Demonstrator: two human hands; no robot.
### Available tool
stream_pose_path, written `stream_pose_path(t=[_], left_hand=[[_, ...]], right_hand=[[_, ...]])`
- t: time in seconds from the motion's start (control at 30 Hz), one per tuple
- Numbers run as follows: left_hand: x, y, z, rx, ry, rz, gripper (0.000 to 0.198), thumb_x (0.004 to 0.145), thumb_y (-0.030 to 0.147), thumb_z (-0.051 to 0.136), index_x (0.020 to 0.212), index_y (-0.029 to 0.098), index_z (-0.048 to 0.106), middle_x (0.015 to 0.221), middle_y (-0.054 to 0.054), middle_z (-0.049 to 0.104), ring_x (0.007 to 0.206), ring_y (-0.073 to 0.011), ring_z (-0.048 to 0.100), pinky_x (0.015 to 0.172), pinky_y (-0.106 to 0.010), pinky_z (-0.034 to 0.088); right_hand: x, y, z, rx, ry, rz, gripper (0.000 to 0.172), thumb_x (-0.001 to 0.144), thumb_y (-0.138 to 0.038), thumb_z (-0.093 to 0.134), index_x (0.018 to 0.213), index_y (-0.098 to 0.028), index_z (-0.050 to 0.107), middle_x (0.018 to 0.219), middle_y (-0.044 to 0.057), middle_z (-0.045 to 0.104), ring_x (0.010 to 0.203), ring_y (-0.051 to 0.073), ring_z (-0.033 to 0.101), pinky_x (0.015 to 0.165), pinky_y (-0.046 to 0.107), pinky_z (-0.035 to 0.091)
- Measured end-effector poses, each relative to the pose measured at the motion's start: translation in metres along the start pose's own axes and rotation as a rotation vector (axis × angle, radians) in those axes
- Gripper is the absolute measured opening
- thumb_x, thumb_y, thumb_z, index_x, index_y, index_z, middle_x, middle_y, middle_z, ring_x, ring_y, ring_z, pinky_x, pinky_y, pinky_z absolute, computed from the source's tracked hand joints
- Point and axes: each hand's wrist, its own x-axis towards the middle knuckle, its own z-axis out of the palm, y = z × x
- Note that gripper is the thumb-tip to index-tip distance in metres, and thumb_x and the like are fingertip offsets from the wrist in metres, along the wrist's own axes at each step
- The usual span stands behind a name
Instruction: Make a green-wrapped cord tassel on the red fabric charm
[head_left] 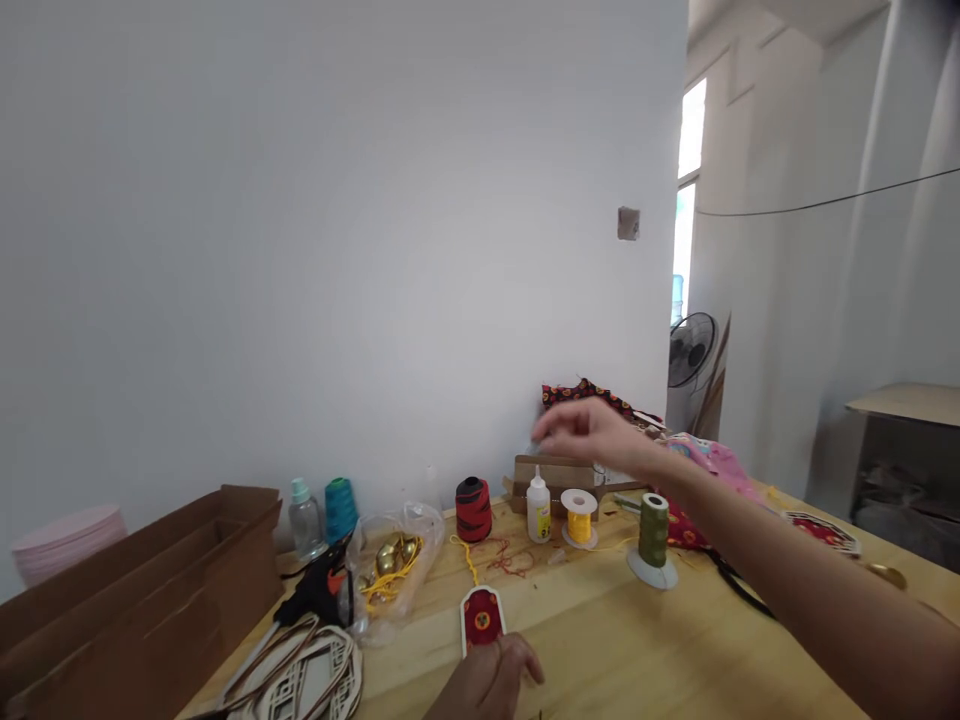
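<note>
A: Worktop [600, 640]?
B: Wood, smooth, slight sheen.
A: Tag [482, 612]?
B: Printed cloth face, matt. Pale rim, material unclear.
A: Gold balls [387, 557]?
B: Shiny, metal-looking. Bag [420, 590] around them: thin clear plastic, crinkly, glossy.
A: Long box [244, 580]?
B: Cardboard, matt.
A: White bottle [538, 515]?
B: Smooth plastic.
A: Wall [375, 250]?
B: Smooth, matt.

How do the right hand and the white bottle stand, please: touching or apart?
Apart: the head view shows background between the blurred right hand and the white bottle, lower in the picture.
</note>
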Motion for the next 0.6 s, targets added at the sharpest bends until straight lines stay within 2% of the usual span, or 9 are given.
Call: stream_pose_path(t=[0.07, 0.13, 0.2, 0.27, 0.33, 0.4, 0.6], left_hand=[[0.0, 0.002, -0.001, 0.121, -0.02, 0.037, 0.04, 0.079, 0.048, 0.034, 0.082, 0.016, 0.057, 0.046, 0.008, 0.026, 0.043, -0.0092, 0.025, 0.043, -0.023, 0.017], [0.001, 0.003, -0.004, 0.25, -0.019, 0.08, 0.037, 0.08, 0.046, 0.034, 0.088, 0.017, 0.055, 0.048, 0.008, 0.026, 0.044, -0.0096, 0.026, 0.043, -0.022, 0.018], [0.002, 0.002, -0.009, 0.446, 0.036, 0.14, 0.034, 0.081, 0.041, 0.033, 0.088, 0.018, 0.056, 0.049, 0.006, 0.033, 0.046, -0.0105, 0.032, 0.045, -0.023, 0.021], [0.003, 0.002, -0.01, 0.637, 0.11, 0.186, 0.032, 0.082, 0.035, 0.032, 0.081, 0.019, 0.059, 0.053, 0.002, 0.045, 0.049, -0.0126, 0.042, 0.049, -0.024, 0.026], [0.004, 0.001, -0.009, 0.729, 0.156, 0.198, 0.033, 0.081, 0.03, 0.031, 0.073, 0.019, 0.061, 0.06, -0.004, 0.055, 0.054, -0.0152, 0.049, 0.051, -0.025, 0.03], [0.006, -0.001, -0.007, 0.73, 0.174, 0.184, 0.03, 0.078, 0.025, 0.033, 0.074, 0.019, 0.062, 0.063, -0.007, 0.059, 0.056, -0.0172, 0.052, 0.053, -0.026, 0.033], [0.014, -0.013, -0.007, 0.692, 0.207, 0.207, 0.023, 0.065, 0.019, 0.044, 0.075, 0.018, 0.065, 0.063, -0.012, 0.064, 0.06, -0.0222, 0.056, 0.057, -0.031, 0.039]], right_hand=[[-0.015, -0.004, 0.03, -0.067, -0.165, -0.02, 0.016, 0.071, -0.022, 0.053, 0.078, -0.016, 0.066, 0.047, -0.005, 0.044, 0.043, 0.005, 0.037, 0.041, 0.015, 0.027], [-0.031, -0.001, 0.063, -0.158, -0.264, 0.004, 0.013, 0.067, -0.016, 0.056, 0.072, -0.016, 0.068, 0.05, -0.004, 0.049, 0.046, 0.005, 0.039, 0.042, 0.015, 0.026], [-0.044, 0.005, 0.09, -0.148, -0.359, 0.076, 0.014, 0.067, -0.017, 0.055, 0.072, -0.017, 0.068, 0.05, -0.004, 0.049, 0.046, 0.005, 0.038, 0.04, 0.014, 0.024], [-0.05, 0.009, 0.107, -0.11, -0.414, 0.172, 0.015, 0.069, -0.021, 0.054, 0.074, -0.018, 0.068, 0.051, -0.004, 0.049, 0.045, 0.005, 0.038, 0.038, 0.014, 0.024], [-0.05, 0.009, 0.115, -0.076, -0.456, 0.266, 0.018, 0.069, -0.026, 0.053, 0.075, -0.018, 0.068, 0.054, -0.004, 0.052, 0.047, 0.006, 0.04, 0.038, 0.014, 0.026], [-0.045, 0.007, 0.118, -0.087, -0.508, 0.332, 0.018, 0.068, -0.028, 0.054, 0.074, -0.019, 0.068, 0.056, -0.004, 0.054, 0.049, 0.007, 0.043, 0.038, 0.014, 0.028], [-0.025, -0.001, 0.12, -0.187, -0.689, 0.398, 0.012, 0.058, -0.018, 0.058, 0.064, -0.019, 0.069, 0.05, -0.003, 0.054, 0.05, 0.01, 0.048, 0.038, 0.016, 0.03]])
